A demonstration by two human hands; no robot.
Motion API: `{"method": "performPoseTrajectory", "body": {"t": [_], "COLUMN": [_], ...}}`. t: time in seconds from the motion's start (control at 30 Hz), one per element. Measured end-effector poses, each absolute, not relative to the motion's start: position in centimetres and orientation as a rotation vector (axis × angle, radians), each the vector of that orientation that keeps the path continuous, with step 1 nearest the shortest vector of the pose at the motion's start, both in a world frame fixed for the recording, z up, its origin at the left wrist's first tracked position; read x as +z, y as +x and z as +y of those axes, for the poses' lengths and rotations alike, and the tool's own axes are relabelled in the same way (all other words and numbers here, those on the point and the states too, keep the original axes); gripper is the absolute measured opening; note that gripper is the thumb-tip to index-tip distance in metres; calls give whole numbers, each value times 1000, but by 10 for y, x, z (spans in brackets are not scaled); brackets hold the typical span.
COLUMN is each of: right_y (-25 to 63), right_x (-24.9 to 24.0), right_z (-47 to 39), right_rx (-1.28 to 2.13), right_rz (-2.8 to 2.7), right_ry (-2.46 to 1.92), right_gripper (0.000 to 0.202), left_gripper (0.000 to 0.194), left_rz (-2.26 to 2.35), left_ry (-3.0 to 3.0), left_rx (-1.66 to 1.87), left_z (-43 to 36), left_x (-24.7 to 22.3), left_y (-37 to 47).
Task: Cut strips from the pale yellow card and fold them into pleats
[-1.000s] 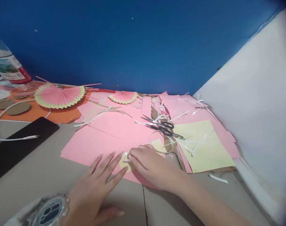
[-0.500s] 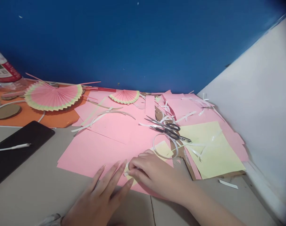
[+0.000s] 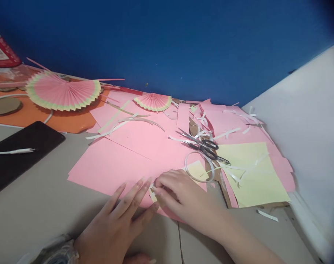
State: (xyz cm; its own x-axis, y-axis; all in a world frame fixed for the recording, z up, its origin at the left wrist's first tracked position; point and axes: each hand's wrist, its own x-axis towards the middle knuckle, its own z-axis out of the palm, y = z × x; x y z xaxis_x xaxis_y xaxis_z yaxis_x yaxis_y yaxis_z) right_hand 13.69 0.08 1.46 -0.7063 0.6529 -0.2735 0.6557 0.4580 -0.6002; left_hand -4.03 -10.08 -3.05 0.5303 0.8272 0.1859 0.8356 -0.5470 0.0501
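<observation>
My left hand lies flat with fingers apart, its fingertips on the pink paper sheet and beside a small pale yellow paper piece. My right hand is closed, thumb and curled fingers pinching that yellow piece against the pink sheet. Part of the piece is hidden under the fingers. Just beyond my right hand, a white ring-shaped strip rests over another yellow paper piece. Scissors with black handles lie a little farther off, beside a pen-like tool.
Two pleated pink-and-yellow paper fans lie toward the back, the larger on orange sheets. A black phone with a white cable is at left. Yellow paper and white scraps lie right. A blue wall stands behind.
The view has tilted, so most things sit higher in it and more of the watch on my left wrist shows. Both hands keep nearly the same pose at the yellow piece.
</observation>
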Motion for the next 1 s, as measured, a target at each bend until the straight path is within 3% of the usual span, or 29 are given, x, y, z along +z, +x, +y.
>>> {"method": "performPoseTrajectory", "body": {"t": [0.5,1.0], "right_y": [132,134], "right_x": [-1,-7], "right_z": [-3,-1], "right_rx": [-984,-904], "right_rz": [2703,2762], "right_ry": [1388,1354], "right_gripper": [23,20], "left_gripper": [89,70], "left_rz": [-1471,-1477], "left_ry": [-2705,-2756], "left_rx": [-271,-354], "left_z": [-99,-98], "left_x": [-29,-35], "left_y": [-43,-45]}}
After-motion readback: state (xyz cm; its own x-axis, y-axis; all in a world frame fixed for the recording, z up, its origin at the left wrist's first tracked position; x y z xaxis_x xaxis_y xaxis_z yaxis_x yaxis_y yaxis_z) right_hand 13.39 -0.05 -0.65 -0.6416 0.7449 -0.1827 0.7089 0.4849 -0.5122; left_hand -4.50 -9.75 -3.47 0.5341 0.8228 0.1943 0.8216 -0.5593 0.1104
